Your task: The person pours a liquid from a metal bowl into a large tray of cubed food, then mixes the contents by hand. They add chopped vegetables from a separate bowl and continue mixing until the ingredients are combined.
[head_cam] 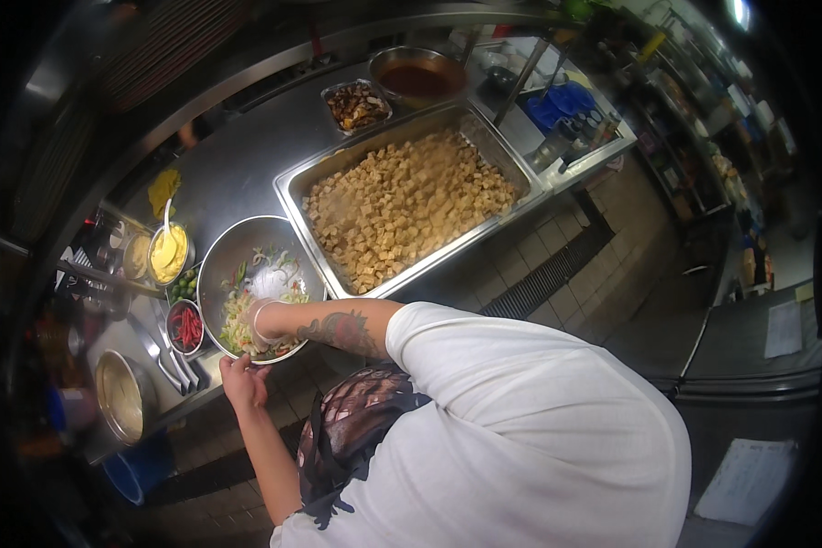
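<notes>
A large steel mixing bowl (214,274) holds sliced vegetables (238,322), greenish-white with red bits, spread over its lower part. My right hand (264,320), in a thin clear glove, reaches down among them; its fingers are hidden in the mix, so their grip does not show. With my left hand (244,381), bare, I hold the bowl's near rim. Touching or close beside the bowl is a deep steel tray (411,288) of browned tofu-like cubes (411,198). A small bowl of red chillies (186,327) stands to the left, below green limes (183,286).
Knives (171,349) lie on a white board (109,335) at left, near an empty-looking steel bowl (120,397). Behind stand a yellow-filled bowl with a ladle (167,250), a foil tray of browned pieces (357,106) and a bowl of reddish liquid (418,79).
</notes>
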Motion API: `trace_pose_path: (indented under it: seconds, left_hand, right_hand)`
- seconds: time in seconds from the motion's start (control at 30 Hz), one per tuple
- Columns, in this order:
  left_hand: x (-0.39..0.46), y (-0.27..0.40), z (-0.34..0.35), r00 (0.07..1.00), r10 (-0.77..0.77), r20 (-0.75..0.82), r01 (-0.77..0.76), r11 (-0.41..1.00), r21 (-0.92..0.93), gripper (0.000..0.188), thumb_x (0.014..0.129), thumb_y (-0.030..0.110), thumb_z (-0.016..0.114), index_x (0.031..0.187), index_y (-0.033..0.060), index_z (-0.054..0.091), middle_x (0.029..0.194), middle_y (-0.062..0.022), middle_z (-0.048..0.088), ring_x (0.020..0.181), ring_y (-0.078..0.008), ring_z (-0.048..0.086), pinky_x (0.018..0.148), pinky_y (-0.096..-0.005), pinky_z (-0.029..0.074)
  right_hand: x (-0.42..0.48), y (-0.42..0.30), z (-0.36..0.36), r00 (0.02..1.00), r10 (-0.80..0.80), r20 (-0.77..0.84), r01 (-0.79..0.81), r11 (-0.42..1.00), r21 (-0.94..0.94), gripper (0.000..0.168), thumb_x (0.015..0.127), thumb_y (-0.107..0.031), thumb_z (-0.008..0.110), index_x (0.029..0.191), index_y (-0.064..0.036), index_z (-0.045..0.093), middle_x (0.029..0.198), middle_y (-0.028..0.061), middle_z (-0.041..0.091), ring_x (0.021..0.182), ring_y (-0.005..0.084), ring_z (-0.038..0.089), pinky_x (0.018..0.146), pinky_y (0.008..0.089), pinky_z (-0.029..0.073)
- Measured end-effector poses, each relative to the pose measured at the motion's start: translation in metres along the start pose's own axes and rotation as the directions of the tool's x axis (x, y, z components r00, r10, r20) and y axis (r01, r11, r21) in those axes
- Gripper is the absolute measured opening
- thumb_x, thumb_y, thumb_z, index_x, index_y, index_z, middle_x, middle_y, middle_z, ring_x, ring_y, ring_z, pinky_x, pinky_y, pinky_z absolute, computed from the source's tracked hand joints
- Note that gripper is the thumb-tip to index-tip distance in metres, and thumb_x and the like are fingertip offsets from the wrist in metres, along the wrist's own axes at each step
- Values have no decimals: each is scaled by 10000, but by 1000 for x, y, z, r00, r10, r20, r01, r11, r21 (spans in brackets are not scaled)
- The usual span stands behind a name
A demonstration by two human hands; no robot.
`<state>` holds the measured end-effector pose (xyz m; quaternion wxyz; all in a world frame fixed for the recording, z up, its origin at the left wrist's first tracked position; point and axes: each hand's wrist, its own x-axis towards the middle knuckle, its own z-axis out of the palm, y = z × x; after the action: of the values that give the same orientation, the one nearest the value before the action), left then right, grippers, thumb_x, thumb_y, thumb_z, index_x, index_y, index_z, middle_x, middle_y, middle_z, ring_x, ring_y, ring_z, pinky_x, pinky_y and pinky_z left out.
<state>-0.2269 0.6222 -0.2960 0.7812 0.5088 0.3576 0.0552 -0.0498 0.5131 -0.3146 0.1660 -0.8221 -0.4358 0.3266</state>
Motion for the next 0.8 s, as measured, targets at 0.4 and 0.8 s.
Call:
trace_pose_path:
  seconds: [0.4, 0.8]
  left_hand:
    - [-24, -4, 0, 999, -46, -24, 42, 987, -153, 212, 1151, 293, 626, 1226, 108, 554, 1130, -92, 690, 1011, -284, 715, 891, -559, 619]
    - [-131, -52, 29, 983, -101, -151, 80, 987, -141, 226, 1120, 290, 681, 1243, 123, 592, 1024, -49, 683, 894, -205, 697, 795, -460, 653]
  right_hand:
    - [-6, 65, -51, 977, -44, 210, -198, 195, 961, 253, 762, -244, 886, 976, -118, 837, 1039, 92, 796, 963, 271, 724, 844, 496, 581]
    - [-173, 74, -183, 961, -83, -264, 244, -201, 949, 413, 934, -161, 798, 1304, 19, 763, 1199, 132, 806, 1059, 221, 790, 900, 365, 672]
